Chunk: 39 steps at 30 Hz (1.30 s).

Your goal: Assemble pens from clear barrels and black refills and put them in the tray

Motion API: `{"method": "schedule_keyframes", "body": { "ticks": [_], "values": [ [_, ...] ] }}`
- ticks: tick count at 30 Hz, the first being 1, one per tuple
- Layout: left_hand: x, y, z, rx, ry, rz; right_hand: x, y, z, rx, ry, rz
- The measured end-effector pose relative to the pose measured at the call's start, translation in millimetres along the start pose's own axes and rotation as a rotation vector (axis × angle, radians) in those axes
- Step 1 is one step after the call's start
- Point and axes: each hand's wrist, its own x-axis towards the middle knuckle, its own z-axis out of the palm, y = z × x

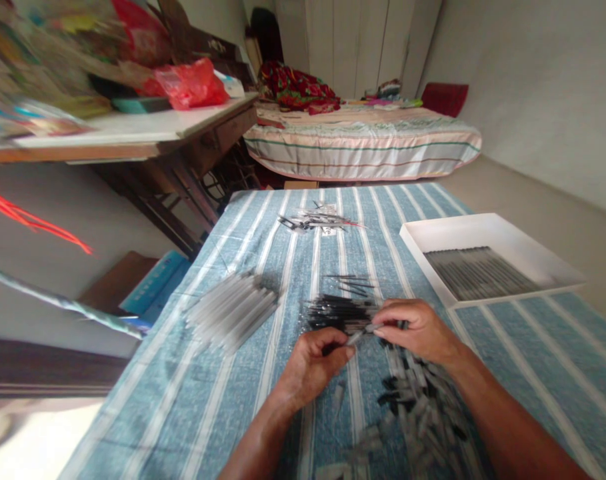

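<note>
My left hand [315, 363] and my right hand [417, 327] meet near the table's middle, fingers closed in a pinch on each. Between them is a slim grey pen part [361, 333], one end in each hand; its details are blurred. Just behind lies a heap of thin black pen refills [335, 311], with a few loose refills [353, 285] beyond it. Grey pen barrels [235, 308] are stacked side by side left of my left hand. Below my right hand spreads a pile of short grey and black pen pieces [427, 407]. A single grey piece [339, 393] lies apart.
A white box [530, 257] holding a row of grey pens [477, 272] stands at the right on the striped tablecloth [147, 400]. Small mixed parts [320, 219] lie toward the far edge. A cluttered desk [133, 137] flanks the left, and a bed [367, 143] is behind.
</note>
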Motion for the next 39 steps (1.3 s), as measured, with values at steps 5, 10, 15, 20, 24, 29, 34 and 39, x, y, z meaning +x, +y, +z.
{"method": "schedule_keyframes", "body": {
  "ticks": [5, 10, 15, 20, 24, 29, 34, 39],
  "values": [
    [3, 0, -4.9, -0.442, 0.106, 0.052, -1, -4, 8, -0.01, -0.044, 0.097],
    [5, 4, -10.2, -0.743, 0.24, 0.081, -3, -9, 23, 0.006, -0.118, 0.146],
    [6, 3, -11.7, -0.823, 0.281, 0.136, -2, -14, 32, 0.042, -0.147, 0.149],
    [6, 3, -11.6, -0.837, 0.295, 0.141, -2, -15, 38, 0.055, -0.105, 0.154],
    [6, 2, -11.8, -0.85, 0.301, 0.145, -3, -13, 40, 0.065, -0.077, 0.183],
    [7, 1, -11.7, -0.868, 0.295, 0.14, -3, -14, 42, 0.124, -0.059, 0.224],
    [7, -1, -11.3, -0.915, 0.277, 0.109, -4, -15, 44, 0.208, -0.022, 0.262],
    [9, -5, -10.2, -0.987, 0.224, 0.05, -4, -17, 44, 0.164, 0.037, 0.208]
  ]
}}
